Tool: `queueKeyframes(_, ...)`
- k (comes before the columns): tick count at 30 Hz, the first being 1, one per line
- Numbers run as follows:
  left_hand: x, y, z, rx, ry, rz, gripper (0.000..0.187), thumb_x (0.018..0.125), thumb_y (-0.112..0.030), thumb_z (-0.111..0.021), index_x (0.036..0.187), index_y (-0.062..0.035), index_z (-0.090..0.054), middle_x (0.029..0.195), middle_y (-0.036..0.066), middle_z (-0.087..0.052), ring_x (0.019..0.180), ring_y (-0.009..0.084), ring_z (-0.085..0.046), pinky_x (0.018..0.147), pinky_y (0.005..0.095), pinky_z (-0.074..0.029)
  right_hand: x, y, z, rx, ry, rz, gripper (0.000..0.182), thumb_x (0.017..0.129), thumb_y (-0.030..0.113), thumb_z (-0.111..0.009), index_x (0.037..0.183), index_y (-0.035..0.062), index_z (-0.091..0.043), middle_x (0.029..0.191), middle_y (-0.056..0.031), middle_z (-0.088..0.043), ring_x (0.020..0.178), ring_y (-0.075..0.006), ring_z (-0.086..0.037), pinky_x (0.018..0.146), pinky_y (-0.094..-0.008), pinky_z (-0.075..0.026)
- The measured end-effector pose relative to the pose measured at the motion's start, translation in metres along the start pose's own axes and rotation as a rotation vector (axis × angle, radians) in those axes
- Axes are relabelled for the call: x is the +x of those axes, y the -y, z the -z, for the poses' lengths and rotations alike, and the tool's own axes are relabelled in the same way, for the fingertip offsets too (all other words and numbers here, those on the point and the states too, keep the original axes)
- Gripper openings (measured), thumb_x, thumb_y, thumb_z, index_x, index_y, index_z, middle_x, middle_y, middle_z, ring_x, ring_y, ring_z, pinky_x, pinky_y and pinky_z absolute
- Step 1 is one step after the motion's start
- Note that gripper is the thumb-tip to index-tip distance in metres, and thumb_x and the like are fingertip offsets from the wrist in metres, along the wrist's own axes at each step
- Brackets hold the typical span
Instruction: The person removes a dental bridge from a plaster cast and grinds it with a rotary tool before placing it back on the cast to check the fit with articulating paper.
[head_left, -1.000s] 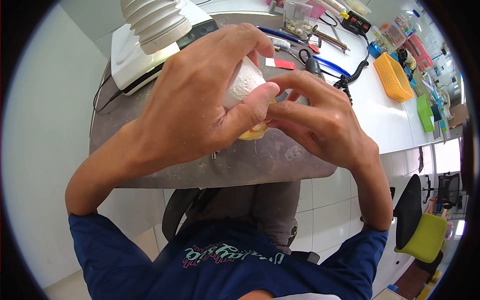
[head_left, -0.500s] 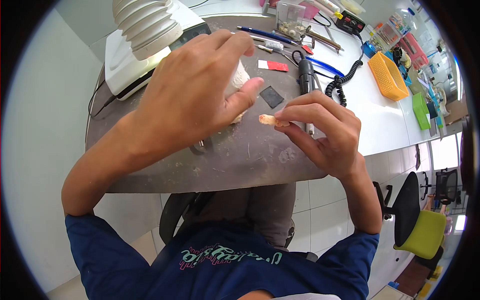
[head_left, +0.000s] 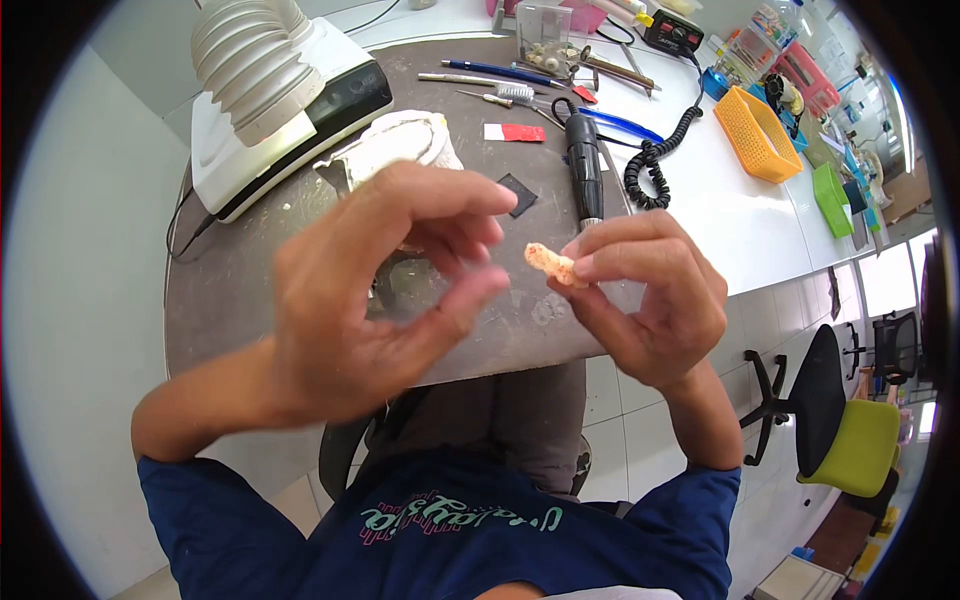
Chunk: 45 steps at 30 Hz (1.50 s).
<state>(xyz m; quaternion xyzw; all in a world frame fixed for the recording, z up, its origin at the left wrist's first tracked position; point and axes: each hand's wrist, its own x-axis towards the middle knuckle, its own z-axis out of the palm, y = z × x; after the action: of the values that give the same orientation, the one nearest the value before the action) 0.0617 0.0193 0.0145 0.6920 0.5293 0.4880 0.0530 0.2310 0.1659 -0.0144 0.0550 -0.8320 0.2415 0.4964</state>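
My right hand (head_left: pixel 655 290) pinches a small, lumpy, tooth-coloured dental bridge (head_left: pixel 545 260) with red marks, between thumb and fingertips above the table's front part. To its left, my left hand (head_left: pixel 350 300) is in the air, a little blurred, thumb and fingers apart with nothing between them. Behind that hand a white plaster dental model (head_left: pixel 405 140) stands on the grey bench mat (head_left: pixel 240 320); its lower part is hidden by the hand. A dark square sheet (head_left: pixel 518 195) and a red-and-white paper strip (head_left: pixel 520 133) lie beyond the hands.
A black handpiece (head_left: pixel 583 165) with a coiled cord lies behind my right hand. Farther back are a blue pen (head_left: pixel 500 70), a small brush (head_left: pixel 515 92) and a clear box (head_left: pixel 543 40). A white machine with a ribbed hose (head_left: pixel 250 75) stands left; a yellow basket (head_left: pixel 750 135) stands right.
My left hand has moved down and toward me, away from the plaster model, which shows more fully now. My right hand still holds the dental bridge, now slightly lower and tilted. The view has shifted slightly.
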Motion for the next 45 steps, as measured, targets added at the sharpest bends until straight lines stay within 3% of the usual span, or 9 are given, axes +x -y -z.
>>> queueKeyframes(2, -0.005, -0.008, -0.012, -0.622, -0.021, 0.418, 0.032, 0.084, -0.001, -0.068, 0.113, 0.0036, -0.054, 0.105, 0.011, -0.059, 0.098, 0.0177, -0.062, 0.088, 0.0297, -0.052, -0.005, 0.004, -0.003, -0.038, -0.004, 0.015, 0.025, 0.066, -0.002, -0.079, 0.085, 0.0035, -0.064, 0.08, -0.0093, -0.066, 0.064, -0.0156, -0.065, 0.051, -0.0239, -0.05)
queueKeyframes(11, -0.012, 0.012, -0.03, -0.929, 0.085, 0.543, 0.024, 0.091, -0.007, -0.062, 0.111, 0.0029, -0.055, 0.107, 0.012, -0.062, 0.101, 0.0177, -0.061, 0.09, 0.0309, -0.052, -0.012, 0.006, -0.011, -0.15, -0.024, 0.119, 0.029, 0.066, 0.005, -0.082, 0.089, 0.0041, -0.064, 0.078, -0.0076, -0.065, 0.06, -0.0159, -0.063, 0.05, -0.0245, -0.051)
queueKeyframes(15, -0.013, 0.023, -0.034, -0.937, 0.063, 0.623, 0.02, 0.093, -0.01, -0.059, 0.109, 0.0017, -0.055, 0.106, 0.013, -0.063, 0.101, 0.0188, -0.062, 0.089, 0.0311, -0.052, -0.016, 0.005, 0.006, -0.151, -0.129, -0.377, 0.033, 0.073, 0.022, -0.082, 0.091, 0.0024, -0.061, 0.07, -0.0053, -0.063, 0.056, -0.0093, -0.058, 0.046, -0.0213, -0.043)
queueKeyframes(20, -0.006, 0.036, -0.027, -0.814, 0.073, 0.518, 0.02, 0.093, -0.007, -0.058, 0.109, 0.0045, -0.056, 0.101, 0.012, -0.064, 0.095, 0.0155, -0.063, 0.087, 0.0289, -0.053, 0.001, -0.019, 0.019, -0.698, 0.418, -0.774, 0.054, 0.079, 0.055, -0.068, 0.069, 0.0029, -0.059, 0.056, -0.0092, -0.059, 0.051, -0.0224, -0.06, 0.051, -0.0332, -0.046)
queueKeyframes(31, -0.021, 0.034, -0.008, -1.071, 0.22, 0.736, 0.033, 0.094, -0.015, -0.058, 0.122, 0.0026, -0.053, 0.103, 0.011, -0.062, 0.096, 0.0192, -0.065, 0.083, 0.0283, -0.055, 0.007, -0.036, 0.008, -0.633, 0.422, -1.009, 0.047, 0.083, 0.042, -0.063, 0.067, -0.0018, -0.063, 0.055, -0.0102, -0.057, 0.05, -0.0217, -0.056, 0.052, -0.0361, -0.043)
queueKeyframes(34, -0.024, 0.036, -0.006, -1.148, 0.228, 0.839, 0.034, 0.094, -0.014, -0.058, 0.124, 0.0022, -0.053, 0.104, 0.01, -0.062, 0.094, 0.0176, -0.065, 0.081, 0.0264, -0.055, -0.002, -0.026, 0.01, -0.25, -0.077, -0.952, 0.036, 0.086, 0.03, -0.064, 0.066, 0.0004, -0.058, 0.057, 0.0019, -0.05, 0.052, -0.0077, -0.044, 0.048, -0.0252, -0.033)
queueKeyframes(37, -0.026, 0.04, -0.004, -1.2, 0.231, 0.839, 0.035, 0.094, -0.014, -0.059, 0.124, 0.0012, -0.053, 0.104, 0.01, -0.062, 0.092, 0.0161, -0.065, 0.078, 0.0244, -0.054, -0.005, -0.005, -0.002, 0.33, -0.545, -0.861, 0.031, 0.087, 0.029, -0.065, 0.074, 0.0012, -0.06, 0.064, -0.0005, -0.054, 0.053, -0.0074, -0.045, 0.048, -0.0231, -0.033)
queueKeyframes(41, -0.028, 0.043, 0.002, -1.202, 0.272, 0.875, 0.035, 0.093, -0.016, -0.06, 0.125, -0.001, -0.054, 0.104, 0.009, -0.063, 0.09, 0.0143, -0.064, 0.076, 0.0233, -0.052, -0.023, 0.006, -0.023, 0.338, -0.313, -0.501, 0.023, 0.085, 0.02, -0.066, 0.093, -0.0014, -0.062, 0.079, -0.0111, -0.063, 0.062, -0.0111, -0.056, 0.055, -0.0205, -0.042)
queueKeyframes(45, -0.027, 0.044, 0.005, -1.256, 0.278, 0.885, 0.035, 0.094, -0.017, -0.059, 0.125, -0.0012, -0.054, 0.104, 0.008, -0.063, 0.091, 0.0131, -0.063, 0.077, 0.0231, -0.051, -0.023, 0.037, -0.054, 0.194, -0.306, -0.505, 0.027, 0.078, 0.003, -0.07, 0.102, -0.0039, -0.061, 0.084, -0.0151, -0.066, 0.076, -0.019, -0.067, 0.067, -0.0271, -0.053)
